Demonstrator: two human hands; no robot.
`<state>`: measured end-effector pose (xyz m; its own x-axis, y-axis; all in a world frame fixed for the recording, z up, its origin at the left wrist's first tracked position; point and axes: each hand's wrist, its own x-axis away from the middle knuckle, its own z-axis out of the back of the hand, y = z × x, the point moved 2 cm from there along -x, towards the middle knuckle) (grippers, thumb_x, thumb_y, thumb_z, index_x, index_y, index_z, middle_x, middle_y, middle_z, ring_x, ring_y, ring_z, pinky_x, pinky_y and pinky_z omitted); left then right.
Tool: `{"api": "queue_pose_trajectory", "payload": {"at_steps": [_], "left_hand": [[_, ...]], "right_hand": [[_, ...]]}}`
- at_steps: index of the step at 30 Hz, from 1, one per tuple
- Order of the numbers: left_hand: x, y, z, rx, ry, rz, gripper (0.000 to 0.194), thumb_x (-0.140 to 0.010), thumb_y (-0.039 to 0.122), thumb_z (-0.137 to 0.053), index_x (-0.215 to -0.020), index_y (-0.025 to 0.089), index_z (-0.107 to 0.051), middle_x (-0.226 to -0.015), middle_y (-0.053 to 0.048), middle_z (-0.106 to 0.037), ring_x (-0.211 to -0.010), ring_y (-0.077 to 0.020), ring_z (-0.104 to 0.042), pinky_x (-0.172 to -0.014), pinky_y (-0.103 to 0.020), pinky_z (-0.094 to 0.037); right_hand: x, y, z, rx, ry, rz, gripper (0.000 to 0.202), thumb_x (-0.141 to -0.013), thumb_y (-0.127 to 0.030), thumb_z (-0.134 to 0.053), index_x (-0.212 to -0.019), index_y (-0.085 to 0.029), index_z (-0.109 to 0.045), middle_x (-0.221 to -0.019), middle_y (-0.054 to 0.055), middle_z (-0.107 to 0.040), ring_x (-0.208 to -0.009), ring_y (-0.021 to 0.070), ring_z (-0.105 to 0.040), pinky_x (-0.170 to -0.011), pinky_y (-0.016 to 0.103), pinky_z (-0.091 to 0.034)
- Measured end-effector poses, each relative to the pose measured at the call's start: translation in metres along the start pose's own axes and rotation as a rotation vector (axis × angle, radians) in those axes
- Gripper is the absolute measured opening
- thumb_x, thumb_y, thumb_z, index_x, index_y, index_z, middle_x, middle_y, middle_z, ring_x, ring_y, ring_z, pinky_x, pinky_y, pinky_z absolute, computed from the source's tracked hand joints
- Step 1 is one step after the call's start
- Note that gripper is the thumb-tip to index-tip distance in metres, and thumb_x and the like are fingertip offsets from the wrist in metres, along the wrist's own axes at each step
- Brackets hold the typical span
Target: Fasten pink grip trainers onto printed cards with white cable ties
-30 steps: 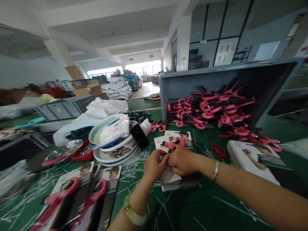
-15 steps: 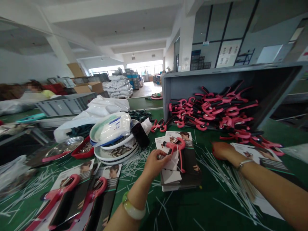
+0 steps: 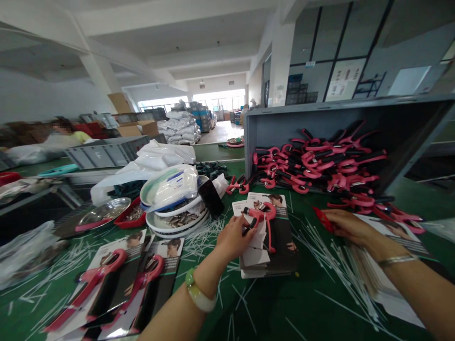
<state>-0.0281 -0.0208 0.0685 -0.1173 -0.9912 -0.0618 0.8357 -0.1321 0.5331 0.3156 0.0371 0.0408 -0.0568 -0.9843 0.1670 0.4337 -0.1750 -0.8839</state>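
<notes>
left hand (image 3: 232,239) pinching pink tool (image 3: 268,219), right hand (image 3: 346,227) gripping red scissors (image 3: 323,220); card (image 3: 282,233) lettering unreadable

Printed cards (image 3: 284,237) — lettering too small to read, wall poster (image 3: 344,78) — illegible

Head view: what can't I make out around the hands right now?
In the head view:
Clamp: handle end partly covered by the left hand.
Red tool: blurred, partly covered by the right hand.
Right cards: partly behind the right forearm.
Middle cards: print too small.
Crate: upper right corner cut off by the picture's edge.
</notes>
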Motion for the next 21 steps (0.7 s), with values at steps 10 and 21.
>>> {"api": "queue_pose_trajectory", "payload": {"at_steps": [10, 21], "left_hand": [[-0.001, 0.032, -0.005, -0.079, 0.222, -0.126, 0.031, -0.082, 0.049, -0.049, -0.086, 0.028, -0.071, -0.109, -0.005, -0.059, -0.101, -0.0248, -0.053, -0.084, -0.035, -0.043], [-0.022, 0.017, -0.018, 0.342, 0.187, -0.058, 0.02, -0.077, 0.031, -0.058, -0.06, 0.02, -0.06, -0.093, -0.004, -0.062, -0.096, -0.0185, -0.054, -0.086, -0.031, -0.041]], "right_hand": [[0.083, -0.047, -0.078, -0.365, -0.495, 0.052, 0.068, -0.061, -0.032, -0.07, -0.123, -0.016, -0.047, -0.093, 0.007, -0.067, -0.065, 0.0138, -0.062, -0.061, 0.027, -0.048], [0.073, -0.084, -0.063, 0.984, -0.085, 0.601, 0.041, -0.076, -0.04, -0.06, -0.115, -0.028, -0.058, -0.103, 0.006, -0.067, -0.087, 0.0244, -0.063, -0.068, 0.032, -0.045]]}}
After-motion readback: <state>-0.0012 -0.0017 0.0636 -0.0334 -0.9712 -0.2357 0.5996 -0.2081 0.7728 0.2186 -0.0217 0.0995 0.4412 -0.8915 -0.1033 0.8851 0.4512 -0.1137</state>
